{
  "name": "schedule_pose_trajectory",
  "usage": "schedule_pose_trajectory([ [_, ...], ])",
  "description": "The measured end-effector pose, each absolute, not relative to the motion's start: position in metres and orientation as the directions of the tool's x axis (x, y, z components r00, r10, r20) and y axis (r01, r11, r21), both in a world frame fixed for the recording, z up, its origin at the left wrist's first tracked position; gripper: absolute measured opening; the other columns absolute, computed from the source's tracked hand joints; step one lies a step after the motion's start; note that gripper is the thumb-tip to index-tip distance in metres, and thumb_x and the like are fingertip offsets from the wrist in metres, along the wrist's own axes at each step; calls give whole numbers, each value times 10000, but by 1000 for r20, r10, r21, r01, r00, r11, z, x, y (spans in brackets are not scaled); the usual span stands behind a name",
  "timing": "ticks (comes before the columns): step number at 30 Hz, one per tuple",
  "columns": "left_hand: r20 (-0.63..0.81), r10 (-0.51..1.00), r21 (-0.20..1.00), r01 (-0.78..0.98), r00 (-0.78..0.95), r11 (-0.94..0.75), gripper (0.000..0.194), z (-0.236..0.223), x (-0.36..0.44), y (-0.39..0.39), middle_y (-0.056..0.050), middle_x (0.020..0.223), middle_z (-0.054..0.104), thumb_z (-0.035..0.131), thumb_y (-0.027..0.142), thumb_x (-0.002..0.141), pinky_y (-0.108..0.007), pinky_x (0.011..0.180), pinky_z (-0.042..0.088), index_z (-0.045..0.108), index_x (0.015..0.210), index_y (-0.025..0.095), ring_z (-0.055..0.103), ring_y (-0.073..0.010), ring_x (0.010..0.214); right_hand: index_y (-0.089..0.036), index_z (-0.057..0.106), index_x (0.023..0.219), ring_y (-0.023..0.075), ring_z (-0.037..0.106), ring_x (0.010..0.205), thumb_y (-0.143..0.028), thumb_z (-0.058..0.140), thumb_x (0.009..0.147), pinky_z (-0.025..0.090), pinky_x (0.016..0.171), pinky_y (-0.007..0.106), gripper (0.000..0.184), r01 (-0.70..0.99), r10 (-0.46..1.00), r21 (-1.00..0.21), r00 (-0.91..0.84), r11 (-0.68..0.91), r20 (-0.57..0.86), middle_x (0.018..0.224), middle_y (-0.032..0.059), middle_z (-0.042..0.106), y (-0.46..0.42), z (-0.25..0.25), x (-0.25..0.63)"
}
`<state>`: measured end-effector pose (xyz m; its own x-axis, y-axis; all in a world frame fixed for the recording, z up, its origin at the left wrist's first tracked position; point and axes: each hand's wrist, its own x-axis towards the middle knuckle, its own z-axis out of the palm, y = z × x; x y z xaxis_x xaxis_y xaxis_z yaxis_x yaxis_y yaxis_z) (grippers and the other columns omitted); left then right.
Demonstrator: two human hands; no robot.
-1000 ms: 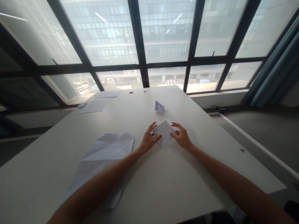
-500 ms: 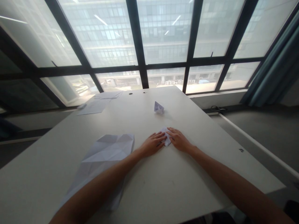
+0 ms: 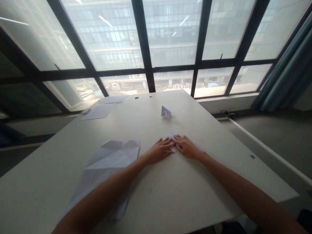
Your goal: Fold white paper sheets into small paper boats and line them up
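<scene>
A small piece of folded white paper (image 3: pixel 174 149) lies flat on the table, mostly hidden under my fingers. My left hand (image 3: pixel 159 151) rests on its left side with the fingers stretched out. From the right, my right hand (image 3: pixel 188 147) presses on the paper, its fingers flat and reaching over to the left fingertips. Just beyond the hands stands a small folded paper shape (image 3: pixel 166 112) with a pointed top. To the left, partly beneath my left forearm, is a large white sheet (image 3: pixel 107 161) with many creases.
The white table (image 3: pixel 195 191) reaches toward a wall of dark-framed windows (image 3: pixel 172 35). Several flat paper sheets (image 3: pixel 97 112) lie at its far left. A blue curtain (image 3: pixel 285 68) hangs on the right, and a white rail (image 3: pixel 265 144) runs beside the table.
My right hand has shifted slightly left over the folded paper, so its fingers now meet the left fingertips and cover more of it. The other papers have stayed put.
</scene>
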<state>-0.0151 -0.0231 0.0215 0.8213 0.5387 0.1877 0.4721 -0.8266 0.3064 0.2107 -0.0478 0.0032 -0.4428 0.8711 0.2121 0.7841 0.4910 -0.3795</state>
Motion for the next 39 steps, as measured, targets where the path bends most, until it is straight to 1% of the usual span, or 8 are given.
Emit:
schedule_pose_trajectory([
  [8,186,491,295,428,851,-854,433,27,-18,-22,-58,1570,295,550,368,958,-526,1160,206,509,1389,371,256,-296,1449,-230,509,1395,232,382,1394,-127,419,915,254,1149,506,499,778,883,-420,-385,467,268,1468,91,477,-44,-3,210],
  [13,133,442,315,385,887,-867,419,32,-22,-25,-15,1602,194,607,377,925,-600,1147,157,555,1339,416,139,-381,1461,-200,545,1360,227,416,1372,-80,400,900,268,1150,488,497,784,889,-423,-369,455,272,1458,104,487,-42,-5,211],
  [16,140,441,327,379,886,-866,414,32,-23,-26,-4,1610,166,581,365,942,-613,1146,139,542,1350,417,95,-382,1469,-184,542,1358,232,415,1372,-83,409,897,276,1149,483,491,788,887,-413,-368,456,278,1451,107,495,-42,-5,211],
  [20,293,532,387,411,794,-826,440,23,-24,-17,-59,1498,437,602,364,931,-509,1162,234,541,1366,343,312,-283,1428,-202,518,1374,237,424,1366,-79,443,879,290,1143,488,515,779,882,-420,-364,465,300,1434,106,516,-43,-4,211],
  [23,362,579,438,415,730,-797,360,13,-23,-7,-84,1242,646,699,409,853,-411,1074,394,682,1189,282,554,-252,1209,-173,497,1392,242,442,1352,-92,469,867,296,1146,480,531,772,884,-436,-360,462,300,1428,128,517,-44,-2,212],
  [26,369,612,465,431,699,-773,302,8,-23,-3,-81,1141,679,716,420,836,-382,1014,438,720,1097,270,605,-237,1092,-150,493,1397,238,463,1336,-71,450,851,306,1147,466,553,757,885,-466,-344,459,314,1419,138,524,-43,-3,213],
  [34,365,643,464,467,673,-753,307,8,-23,-4,-62,1080,703,679,416,869,-353,950,455,700,1130,256,606,-231,1035,-180,629,1241,213,535,1259,75,419,667,372,1112,427,663,668,864,-559,-296,491,407,1296,95,633,-39,-10,218],
  [39,360,691,509,489,627,-708,235,10,-24,-5,-52,1008,714,587,388,933,-330,891,461,736,1053,251,622,-219,962,-186,698,1100,226,577,1115,-10,544,705,439,1012,380,459,664,842,-533,-311,524,440,1139,91,673,-43,-1,218],
])
